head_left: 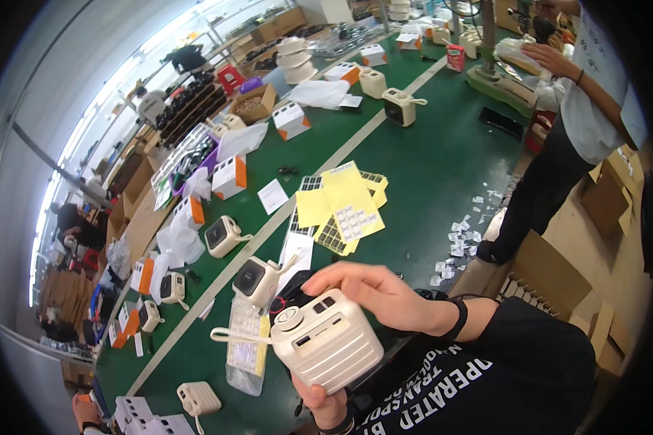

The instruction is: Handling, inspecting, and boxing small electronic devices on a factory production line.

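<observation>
A cream, box-shaped electronic device (334, 344) with ribbed sides, small ports, a round dial and a strap loop is tilted in front of me. My left hand (323, 400) grips its lower edge, thumb on the ribbed side. My right hand (377, 293) is curved over its upper far corner; the fingertips are partly hidden behind it. Just beyond stands a similar cream device (256, 281) with a dark square face. Beside the held device lies a clear plastic bag (247, 348) with pale stickers inside. A dark bundle with a red ring is partly hidden behind the device.
Yellow sticker sheets (341, 206) lie on the green table (442, 167). More cream devices (223, 235) and white-orange boxes (229, 177) line the left side. Small scraps (457, 243) dot the right edge. Another person (595, 109) stands at right; another person's hand (87, 412) shows lower left.
</observation>
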Demonstrator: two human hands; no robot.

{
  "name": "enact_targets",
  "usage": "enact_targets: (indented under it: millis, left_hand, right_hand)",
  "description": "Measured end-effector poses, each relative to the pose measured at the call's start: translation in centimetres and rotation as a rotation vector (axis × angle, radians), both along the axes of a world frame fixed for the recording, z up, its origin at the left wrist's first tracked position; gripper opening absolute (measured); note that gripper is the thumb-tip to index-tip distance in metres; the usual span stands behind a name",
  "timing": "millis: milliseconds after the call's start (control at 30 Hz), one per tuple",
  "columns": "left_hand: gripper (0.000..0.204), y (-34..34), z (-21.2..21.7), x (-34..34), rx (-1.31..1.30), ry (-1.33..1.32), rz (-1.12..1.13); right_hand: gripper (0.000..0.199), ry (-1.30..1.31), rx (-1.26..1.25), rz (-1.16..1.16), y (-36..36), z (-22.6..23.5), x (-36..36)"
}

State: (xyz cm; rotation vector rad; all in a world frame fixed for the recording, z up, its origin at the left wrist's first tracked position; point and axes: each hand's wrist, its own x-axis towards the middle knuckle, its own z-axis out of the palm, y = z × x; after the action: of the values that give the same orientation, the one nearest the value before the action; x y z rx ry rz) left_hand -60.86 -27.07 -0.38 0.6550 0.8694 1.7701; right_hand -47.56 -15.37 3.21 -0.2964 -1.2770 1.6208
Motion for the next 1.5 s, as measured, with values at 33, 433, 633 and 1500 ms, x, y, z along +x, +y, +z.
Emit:
enact_targets:
  millis: [33, 433, 633, 1500]
  left_hand:
    - [0.092, 0.2, 0.1, 0.0, -0.017, 0.111, 0.014]
    - [0.061, 0.0, 4.2, -0.5, -0.066, 0.46, -0.158]
    - [0.063, -0.9, 4.2, -1.9, -0.012, 0.441, -0.145]
    - [0.065, -7.4, -0.9, -14.4, -0.133, 0.325, 0.158]
  right_hand:
    - [0.031, -0.094, 0.009, 0.078, 0.0, -0.2, 0.4]
    - [0.055, -0.847, 0.135, -1.124, 16.7, -5.2, 13.1]
    - [0.067, -1.21, 0.038, -1.381, 25.1, -7.5, 20.4]
    - [0.029, -1.078, 0.769, -0.484, 22.3, -7.8, -25.3]
